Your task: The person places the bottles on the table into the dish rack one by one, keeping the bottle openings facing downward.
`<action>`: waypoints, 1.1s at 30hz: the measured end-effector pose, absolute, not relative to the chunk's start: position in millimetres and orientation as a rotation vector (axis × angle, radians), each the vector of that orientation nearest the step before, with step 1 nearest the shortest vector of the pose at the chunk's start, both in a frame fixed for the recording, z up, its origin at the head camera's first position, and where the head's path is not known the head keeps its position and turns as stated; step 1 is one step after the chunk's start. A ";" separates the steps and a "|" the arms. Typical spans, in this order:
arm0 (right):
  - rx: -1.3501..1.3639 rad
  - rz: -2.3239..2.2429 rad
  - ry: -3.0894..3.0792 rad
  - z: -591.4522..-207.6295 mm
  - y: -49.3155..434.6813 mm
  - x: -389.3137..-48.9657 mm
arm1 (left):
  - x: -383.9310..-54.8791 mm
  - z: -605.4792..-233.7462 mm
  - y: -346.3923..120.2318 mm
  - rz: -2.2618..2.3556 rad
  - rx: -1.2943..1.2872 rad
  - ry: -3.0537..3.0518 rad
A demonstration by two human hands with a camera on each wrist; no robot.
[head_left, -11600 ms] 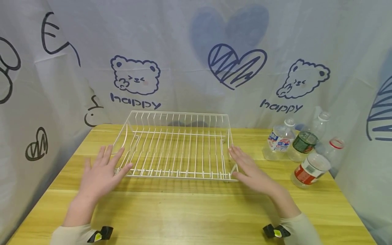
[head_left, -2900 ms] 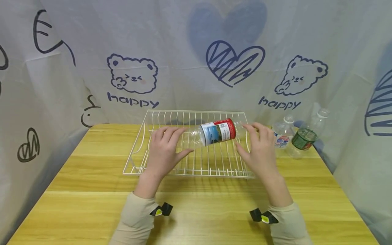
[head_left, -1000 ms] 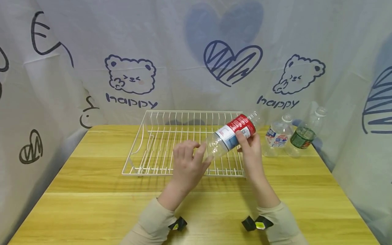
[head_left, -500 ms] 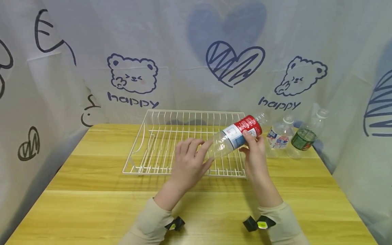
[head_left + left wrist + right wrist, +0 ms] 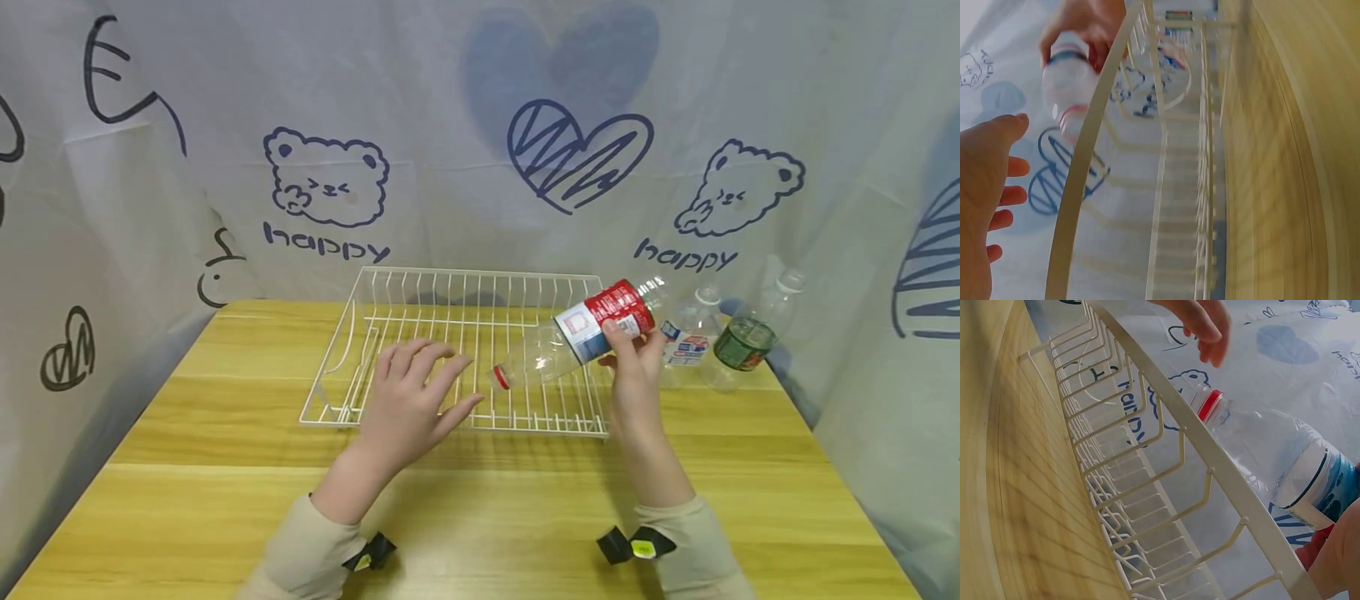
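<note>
My right hand [image 5: 637, 379] grips a clear plastic bottle [image 5: 606, 323] by its red, white and blue label, the thumb lying across it. The bottle is tilted above the rack, its neck pointing down to the left. A red ring [image 5: 501, 377] circles the neck. Just left of the mouth is my left hand [image 5: 412, 404], fingers spread and bent a little, touching nothing. In the right wrist view the bottle [image 5: 1254, 444] shows its transparent shoulder and bare neck. Below both hands stands a white wire dish rack [image 5: 480, 272] on the wooden table.
Two more clear bottles stand upright at the back right: one with a white, blue and red label [image 5: 686, 346], one with a green label [image 5: 744, 343]. A white curtain [image 5: 450, 200] with drawings hangs behind the table [image 5: 480, 517].
The bottle stood on the table's right side at first, then both hands held it over the rack. Since half a second ago my left hand has drawn off the neck to the left.
</note>
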State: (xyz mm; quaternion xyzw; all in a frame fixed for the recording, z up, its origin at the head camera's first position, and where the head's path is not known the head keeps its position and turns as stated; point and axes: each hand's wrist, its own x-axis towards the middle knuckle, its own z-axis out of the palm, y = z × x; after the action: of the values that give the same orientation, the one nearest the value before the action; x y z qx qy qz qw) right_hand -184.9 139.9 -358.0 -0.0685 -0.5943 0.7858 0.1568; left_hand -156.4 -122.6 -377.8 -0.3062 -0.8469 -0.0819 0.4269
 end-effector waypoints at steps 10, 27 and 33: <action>-0.178 2.159 -1.744 -356.8 142.8 -182.2 | -155.2 -389.2 -179.6 -0.256 -0.673 -2.185; -0.050 1.998 -1.785 -353.9 138.6 -184.9 | -148.1 -392.2 -232.7 -0.356 -0.318 -2.932; 0.025 1.942 -1.853 -339.7 130.3 -190.9 | -149.7 -392.8 -233.5 -0.408 -0.307 -3.013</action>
State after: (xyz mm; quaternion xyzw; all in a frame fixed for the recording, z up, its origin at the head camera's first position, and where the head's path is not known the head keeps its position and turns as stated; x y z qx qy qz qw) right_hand -190.9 130.3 -339.7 0.0092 -0.6723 0.7046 0.2266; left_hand -149.7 -233.5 -392.8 -0.1005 -0.9850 -0.1335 0.0426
